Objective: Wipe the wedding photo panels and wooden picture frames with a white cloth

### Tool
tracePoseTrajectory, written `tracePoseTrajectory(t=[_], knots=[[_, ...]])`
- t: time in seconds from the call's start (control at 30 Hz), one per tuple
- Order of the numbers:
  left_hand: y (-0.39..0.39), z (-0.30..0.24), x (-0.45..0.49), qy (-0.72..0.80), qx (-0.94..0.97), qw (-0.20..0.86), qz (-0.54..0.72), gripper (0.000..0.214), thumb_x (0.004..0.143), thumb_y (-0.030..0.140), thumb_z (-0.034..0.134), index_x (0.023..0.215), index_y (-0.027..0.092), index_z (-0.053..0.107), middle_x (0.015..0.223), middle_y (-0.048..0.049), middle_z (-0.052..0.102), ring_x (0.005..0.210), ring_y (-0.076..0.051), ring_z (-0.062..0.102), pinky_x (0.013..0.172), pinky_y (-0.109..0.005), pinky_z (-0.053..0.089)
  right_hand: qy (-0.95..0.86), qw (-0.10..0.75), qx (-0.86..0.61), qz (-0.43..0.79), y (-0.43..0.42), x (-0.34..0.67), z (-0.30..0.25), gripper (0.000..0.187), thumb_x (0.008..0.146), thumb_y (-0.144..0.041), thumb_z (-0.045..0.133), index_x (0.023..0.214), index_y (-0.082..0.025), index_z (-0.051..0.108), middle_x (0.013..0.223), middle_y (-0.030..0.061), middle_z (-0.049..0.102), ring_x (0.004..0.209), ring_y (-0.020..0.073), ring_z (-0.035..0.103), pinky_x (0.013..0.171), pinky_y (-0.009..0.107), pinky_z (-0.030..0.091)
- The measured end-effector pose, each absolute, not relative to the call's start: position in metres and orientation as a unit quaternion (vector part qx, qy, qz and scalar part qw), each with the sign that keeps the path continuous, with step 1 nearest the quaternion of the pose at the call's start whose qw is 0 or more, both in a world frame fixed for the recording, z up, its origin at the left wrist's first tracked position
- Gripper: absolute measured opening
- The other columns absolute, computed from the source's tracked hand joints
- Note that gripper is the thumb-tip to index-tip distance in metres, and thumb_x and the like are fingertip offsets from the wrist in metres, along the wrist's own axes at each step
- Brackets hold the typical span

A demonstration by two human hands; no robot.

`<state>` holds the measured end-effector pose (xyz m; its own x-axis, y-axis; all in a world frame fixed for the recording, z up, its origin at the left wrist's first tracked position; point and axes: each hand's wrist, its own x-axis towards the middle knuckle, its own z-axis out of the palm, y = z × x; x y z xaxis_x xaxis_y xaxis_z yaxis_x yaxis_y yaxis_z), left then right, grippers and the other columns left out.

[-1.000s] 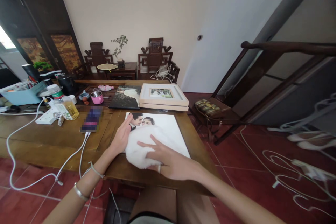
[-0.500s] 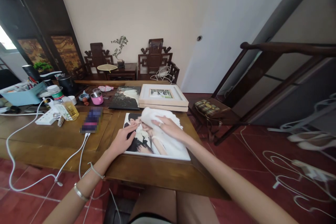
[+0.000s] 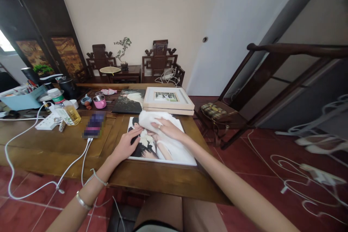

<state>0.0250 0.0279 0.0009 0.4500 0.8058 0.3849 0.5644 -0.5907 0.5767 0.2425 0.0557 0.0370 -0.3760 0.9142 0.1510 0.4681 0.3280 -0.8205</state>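
Observation:
A large wedding photo panel (image 3: 148, 154) lies flat on the wooden table in front of me, showing a couple in a dark suit and a white dress. My left hand (image 3: 129, 144) rests on its left edge, fingers stretched out and lying flat. A fluffy white cloth (image 3: 148, 116) covers the upper part of the picture. My right hand (image 3: 169, 129) presses down on this cloth, fingers spread over it and gripping it against the panel. Part of the pictured faces is hidden beneath the cloth.
Behind the panel lie stacked pale wooden frames (image 3: 168, 103) and a dark photo panel (image 3: 126, 105). To the left are a phone (image 3: 94, 125) on a white cable, a pink cup (image 3: 99, 102), a bottle (image 3: 66, 110), a power strip (image 3: 47, 121) and a blue box (image 3: 25, 99). A chair (image 3: 231, 116) stands right.
My right hand has slid the white cloth leftward across the top of the photo panel, over the pictured faces. My left hand has stayed in place.

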Motion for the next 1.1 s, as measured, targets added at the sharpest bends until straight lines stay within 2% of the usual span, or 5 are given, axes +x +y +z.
tracePoseTrajectory(t=[0.2,0.33,0.67,0.87,1.1], knots=[[0.027,0.001,0.025,0.418,0.826,0.190,0.327,0.038,0.087,0.024,0.042,0.122,0.020,0.056,0.128,-0.0033,0.054,0.124,-0.019,0.045,0.107,-0.037,0.034,-0.690,0.298,-0.584,0.306,0.048,0.307,0.016,0.067,0.078,-0.063,0.042,0.125,-0.016,0.053,0.140,0.0099,0.040,0.135,0.0315,0.017,0.110,0.048,0.010],[0.026,-0.001,0.024,0.422,0.821,0.188,0.334,0.039,0.086,0.024,0.044,0.123,0.021,0.055,0.129,-0.0035,0.054,0.124,-0.019,0.045,0.107,-0.037,0.033,-0.711,0.232,-0.599,0.285,0.016,0.315,0.010,0.065,0.080,-0.062,0.039,0.124,-0.016,0.053,0.138,0.0086,0.042,0.136,0.0308,0.009,0.110,0.048,0.010],[0.026,0.001,0.025,0.424,0.824,0.190,0.324,0.040,0.087,0.024,0.043,0.125,0.020,0.052,0.133,-0.0043,0.050,0.128,-0.019,0.040,0.109,-0.039,0.031,-0.782,0.065,-0.491,0.378,-0.064,0.308,0.058,0.048,0.082,-0.056,0.044,0.114,-0.024,0.061,0.133,0.0050,0.049,0.135,0.0304,0.015,0.107,0.047,0.024],[0.027,-0.001,0.024,0.422,0.828,0.180,0.323,0.036,0.087,0.025,0.043,0.120,0.020,0.057,0.129,-0.0051,0.054,0.125,-0.019,0.044,0.107,-0.039,0.033,-0.778,0.133,-0.527,0.316,-0.004,0.314,0.038,0.061,0.080,-0.062,0.038,0.124,-0.022,0.054,0.138,0.0059,0.043,0.134,0.0327,0.021,0.108,0.050,0.017],[0.028,-0.002,0.023,0.425,0.826,0.186,0.320,0.036,0.087,0.026,0.044,0.120,0.021,0.057,0.129,-0.0049,0.054,0.124,-0.019,0.046,0.107,-0.038,0.034,-0.774,0.210,-0.543,0.249,0.051,0.301,0.030,0.054,0.084,-0.056,0.032,0.117,-0.021,0.057,0.136,0.0035,0.046,0.134,0.0313,0.020,0.110,0.049,0.013]])
